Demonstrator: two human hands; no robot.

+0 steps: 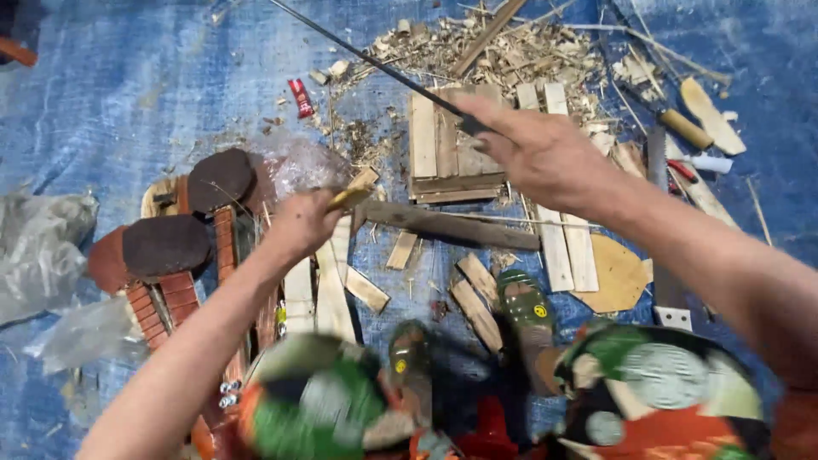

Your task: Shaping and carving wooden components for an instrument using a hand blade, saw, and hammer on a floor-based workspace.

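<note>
At the far left, crumpled clear plastic sheeting (43,247) lies on the blue tarpaulin (128,77) that covers the floor. Next to it sits a brick-red wooden frame with dark oval pads (170,247). The left hand (300,223) hovers just beside this frame, its fingers (328,204) closed around a short, pale yellowish wooden piece (349,198) that pokes out to the right. Below it lie several pale flat wooden slats (332,294), and a dark weathered plank (447,226) runs across the middle. Further right, the right hand (532,153) has its fingers clamped on a long, thin dark metal rod (375,64) that slants up to the left, above a small panel of joined wooden boards (452,145). Behind are wood shavings (503,51); at the right edge lies a handsaw with a grey blade (663,238).

As a judgement: the rod's long free end could swing wide or slip, since it is gripped only at one end, and the small piece is held close enough to risk the left fingers.
</note>
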